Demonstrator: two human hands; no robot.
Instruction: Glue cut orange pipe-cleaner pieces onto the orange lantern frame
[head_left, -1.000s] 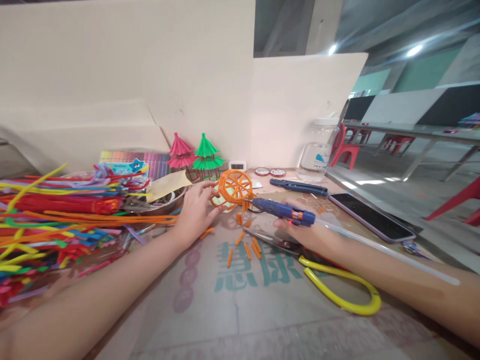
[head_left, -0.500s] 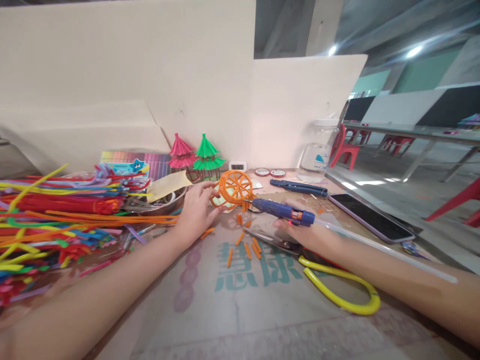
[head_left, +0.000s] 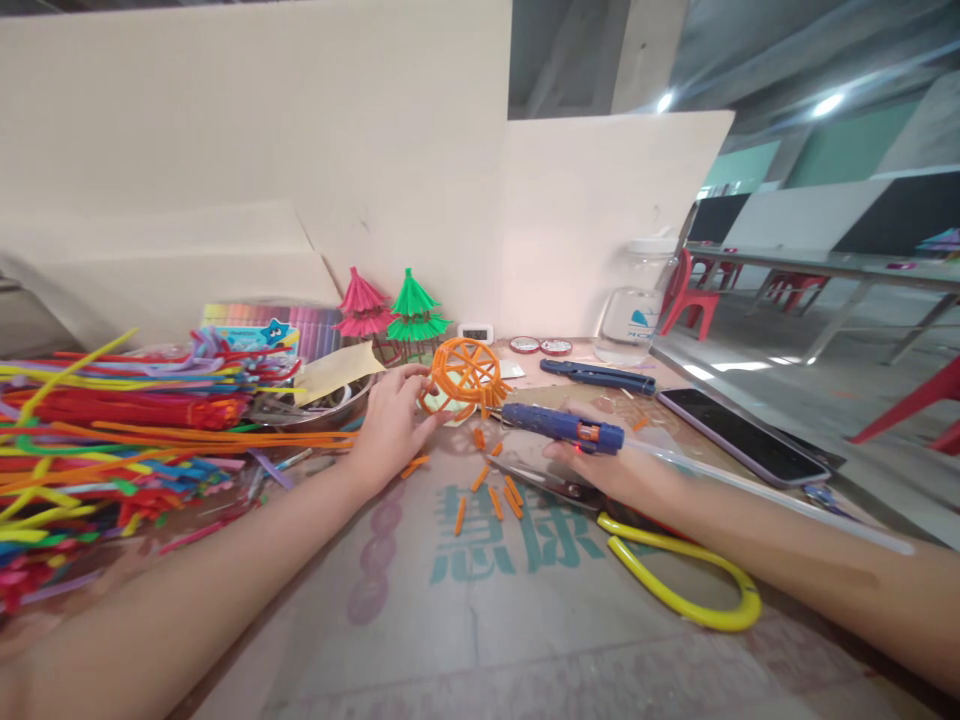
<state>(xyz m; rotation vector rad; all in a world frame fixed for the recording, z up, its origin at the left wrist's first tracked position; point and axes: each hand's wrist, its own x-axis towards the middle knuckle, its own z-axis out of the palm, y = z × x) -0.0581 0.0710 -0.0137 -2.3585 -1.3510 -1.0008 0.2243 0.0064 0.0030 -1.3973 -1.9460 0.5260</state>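
Observation:
My left hand (head_left: 390, 425) rests on the cardboard-covered table and its fingertips grip the rim of an orange pipe-cleaner wheel (head_left: 463, 376) that stands on edge. My right hand (head_left: 600, 460) is wrapped around a blue hot glue gun (head_left: 562, 426), whose nozzle points left and touches the wheel's lower right side. A clear glue stick trails from the gun's back. Several short orange pipe-cleaner pieces (head_left: 491, 495) lie scattered below the wheel.
A large heap of coloured pipe cleaners (head_left: 112, 430) fills the left. Yellow-handled scissors (head_left: 675, 575) lie under my right forearm. A phone (head_left: 742, 432), a blue tool (head_left: 598, 375), a clear jar (head_left: 634, 300) and pink and green pipe-cleaner pagodas (head_left: 390, 310) stand behind.
The glue gun has dropped slightly and its nozzle now sits lower against the wheel. My left hand has hardly moved.

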